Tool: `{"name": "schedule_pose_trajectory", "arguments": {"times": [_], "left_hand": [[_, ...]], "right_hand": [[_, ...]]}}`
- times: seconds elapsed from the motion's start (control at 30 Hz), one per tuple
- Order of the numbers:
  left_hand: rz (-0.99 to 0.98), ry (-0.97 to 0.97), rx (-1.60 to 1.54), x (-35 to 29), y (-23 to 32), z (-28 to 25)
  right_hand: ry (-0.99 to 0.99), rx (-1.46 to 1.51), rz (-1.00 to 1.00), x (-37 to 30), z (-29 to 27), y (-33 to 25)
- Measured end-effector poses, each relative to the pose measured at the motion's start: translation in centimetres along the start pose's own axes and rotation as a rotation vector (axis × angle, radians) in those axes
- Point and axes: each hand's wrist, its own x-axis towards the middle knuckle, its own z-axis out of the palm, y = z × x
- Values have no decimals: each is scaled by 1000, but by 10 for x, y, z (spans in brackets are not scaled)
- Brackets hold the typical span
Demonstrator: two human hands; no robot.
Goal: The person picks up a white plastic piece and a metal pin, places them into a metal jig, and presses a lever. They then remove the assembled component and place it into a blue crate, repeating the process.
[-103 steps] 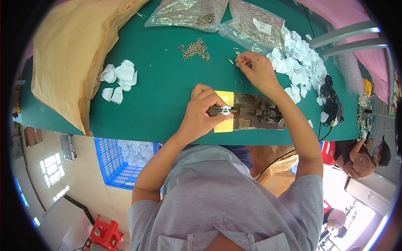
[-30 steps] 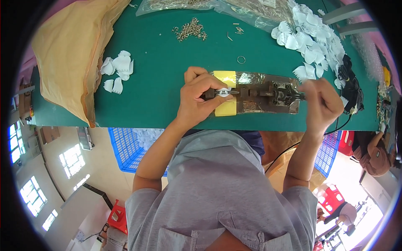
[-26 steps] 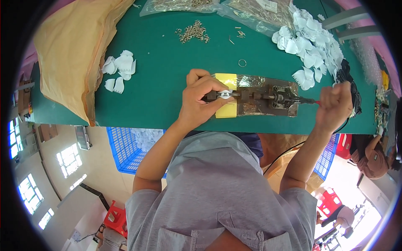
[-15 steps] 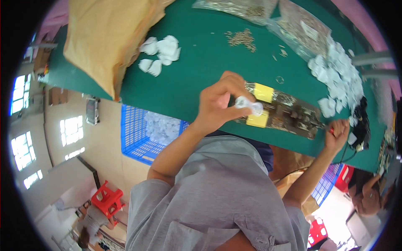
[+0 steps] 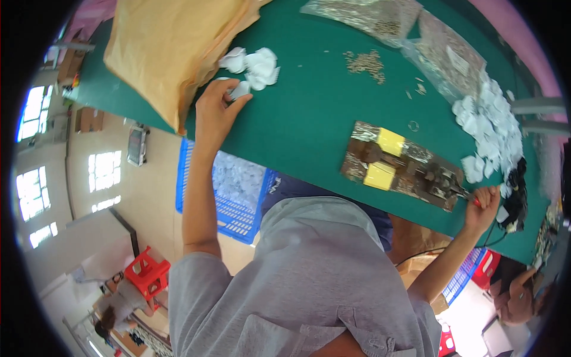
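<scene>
My left hand [image 5: 217, 113] is at the far left of the table. Its thumb and fingers are closed around a thin white piece [image 5: 240, 90], beside several curved white pieces [image 5: 262, 68] with scalloped edges. Part of the held piece is hidden by the fingers. At the right, my right hand [image 5: 483, 209] grips the red handle [image 5: 476, 202] of a bench fixture. This long, brown, taped fixture [image 5: 410, 178] has yellow pads, a round block at its left end and a metal mechanism near the handle.
A large brown paper bag [image 5: 172, 53] stands left of the white pieces. Small metal pins [image 5: 366, 64] lie in a heap near clear bags [image 5: 452, 59]. White pieces [image 5: 488, 125] are heaped at right, by black cables [image 5: 514, 196]. A blue basket [image 5: 238, 223] sits below the table edge.
My left hand has swung from above the fixture leftward to the small group of white pieces, uncovering the fixture's left end. My right hand stays on the red handle.
</scene>
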Motion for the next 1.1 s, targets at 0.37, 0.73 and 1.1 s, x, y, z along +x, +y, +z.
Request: {"name": "schedule_pose_trajectory", "arguments": {"times": [0.37, 0.73, 1.1], "left_hand": [[-139, -8, -47, -5, 60, -13], [662, -154, -117, -56, 191, 100], [724, -219, 180, -53, 206, 90]], "right_hand": [[361, -1503, -544, 11, 96, 62], [-744, -1982, -288, 115, 177, 169], [-666, -2193, -353, 127, 168, 194]]}}
